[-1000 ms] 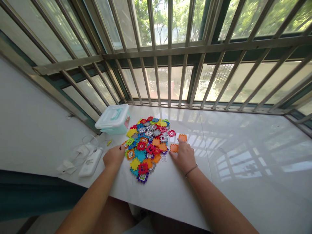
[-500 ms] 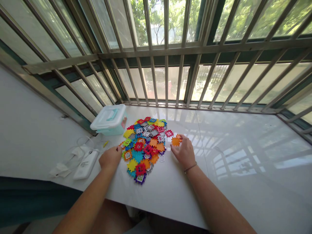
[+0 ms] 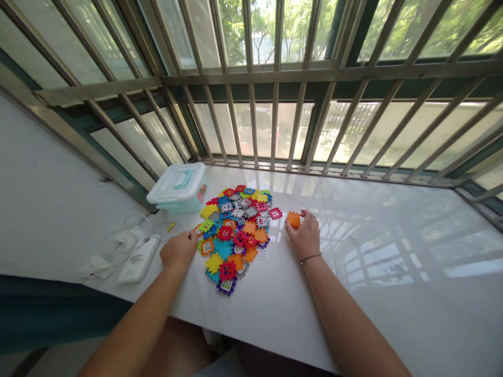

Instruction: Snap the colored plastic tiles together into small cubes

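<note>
My right hand (image 3: 305,235) pinches an orange toothed square building block (image 3: 293,219) between thumb and fingers, just right of the pile. My left hand (image 3: 178,250) is closed in a fist at the pile's left edge, its thumb beside a small orange piece (image 3: 197,229). Whether those curled fingers hold anything is hidden. Between the hands lies a heap of flat interlocking plastic building blocks (image 3: 223,249) in red, yellow, blue, orange, grey and purple, some with white window inserts. A red window-like block (image 3: 275,213) and a white window piece (image 3: 262,254) lie at its right edge.
A turquoise box with a clear lid (image 3: 177,187) stands closed at the back left. Left of my left arm lie a white power bank (image 3: 138,260), cables and crumpled tissue (image 3: 96,267). Metal window bars (image 3: 275,125) border the white tabletop (image 3: 377,293) at the back.
My right hand has moved slightly right, away from the heap, with the orange block still pinched. My left hand stays closed by the heap. The camera view has shifted a little.
</note>
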`<move>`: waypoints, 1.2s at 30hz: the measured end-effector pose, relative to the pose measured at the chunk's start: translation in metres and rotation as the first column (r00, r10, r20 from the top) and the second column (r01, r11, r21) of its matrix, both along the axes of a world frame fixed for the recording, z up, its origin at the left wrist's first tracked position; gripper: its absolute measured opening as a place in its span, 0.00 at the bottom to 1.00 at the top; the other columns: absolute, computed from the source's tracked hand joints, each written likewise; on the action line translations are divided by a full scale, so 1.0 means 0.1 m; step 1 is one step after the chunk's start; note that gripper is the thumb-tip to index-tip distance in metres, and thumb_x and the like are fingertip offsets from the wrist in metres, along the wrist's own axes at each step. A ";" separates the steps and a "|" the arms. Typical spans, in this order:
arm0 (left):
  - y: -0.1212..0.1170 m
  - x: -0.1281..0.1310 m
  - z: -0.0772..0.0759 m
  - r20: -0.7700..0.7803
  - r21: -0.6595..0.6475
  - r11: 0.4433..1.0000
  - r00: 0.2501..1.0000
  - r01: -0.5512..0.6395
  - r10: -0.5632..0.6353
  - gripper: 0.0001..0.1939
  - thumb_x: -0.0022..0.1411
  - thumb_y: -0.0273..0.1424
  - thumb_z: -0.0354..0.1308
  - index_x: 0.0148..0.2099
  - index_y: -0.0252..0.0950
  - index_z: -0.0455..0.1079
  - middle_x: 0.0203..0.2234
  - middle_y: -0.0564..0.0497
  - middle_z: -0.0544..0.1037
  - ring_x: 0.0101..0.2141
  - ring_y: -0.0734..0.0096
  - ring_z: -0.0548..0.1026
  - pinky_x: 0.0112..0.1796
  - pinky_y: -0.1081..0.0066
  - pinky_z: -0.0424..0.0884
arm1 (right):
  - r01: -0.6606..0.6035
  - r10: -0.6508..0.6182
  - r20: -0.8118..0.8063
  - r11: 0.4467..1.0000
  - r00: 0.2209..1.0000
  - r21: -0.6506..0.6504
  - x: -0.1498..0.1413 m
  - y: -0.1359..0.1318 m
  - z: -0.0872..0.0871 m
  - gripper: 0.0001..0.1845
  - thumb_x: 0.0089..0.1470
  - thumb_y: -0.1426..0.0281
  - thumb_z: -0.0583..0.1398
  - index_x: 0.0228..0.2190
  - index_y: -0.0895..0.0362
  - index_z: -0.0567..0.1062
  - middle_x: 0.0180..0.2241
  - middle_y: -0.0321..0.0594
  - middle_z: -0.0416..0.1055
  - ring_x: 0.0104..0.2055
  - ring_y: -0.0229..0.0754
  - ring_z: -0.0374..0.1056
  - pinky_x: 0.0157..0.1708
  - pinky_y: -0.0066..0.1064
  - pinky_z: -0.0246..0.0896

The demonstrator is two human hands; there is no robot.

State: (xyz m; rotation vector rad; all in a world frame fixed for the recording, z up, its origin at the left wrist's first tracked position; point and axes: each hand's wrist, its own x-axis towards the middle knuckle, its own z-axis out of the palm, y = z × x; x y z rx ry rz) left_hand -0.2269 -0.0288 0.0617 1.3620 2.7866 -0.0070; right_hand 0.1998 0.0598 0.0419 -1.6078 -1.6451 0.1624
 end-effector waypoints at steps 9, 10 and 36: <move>0.01 -0.02 -0.03 0.009 0.001 1.000 1.000 -0.001 0.001 0.34 0.77 0.46 0.38 0.47 0.41 0.86 0.45 0.36 0.86 0.44 0.42 0.83 0.38 0.58 0.74 | 0.058 -0.051 0.075 0.994 0.996 -0.091 -0.01 -0.02 0.04 0.32 0.63 0.51 0.62 0.61 0.54 0.68 0.56 0.53 0.75 0.57 0.61 0.69 0.54 0.51 0.64; 0.01 -0.02 -0.03 0.007 0.000 1.000 1.000 -0.001 0.001 0.33 0.77 0.46 0.38 0.47 0.41 0.86 0.45 0.36 0.86 0.44 0.42 0.83 0.38 0.58 0.74 | 0.058 -0.050 0.081 0.994 0.995 -0.091 -0.01 -0.02 0.04 0.31 0.63 0.51 0.62 0.61 0.54 0.68 0.56 0.53 0.75 0.57 0.62 0.69 0.54 0.51 0.64; 0.01 -0.03 -0.06 0.006 0.020 1.000 1.000 -0.017 0.017 0.34 0.77 0.47 0.39 0.49 0.40 0.87 0.44 0.35 0.86 0.43 0.41 0.82 0.36 0.59 0.73 | 0.089 -0.057 0.163 0.977 0.985 -0.195 -0.05 -0.04 0.10 0.33 0.64 0.53 0.63 0.64 0.55 0.67 0.61 0.55 0.72 0.62 0.61 0.67 0.58 0.50 0.61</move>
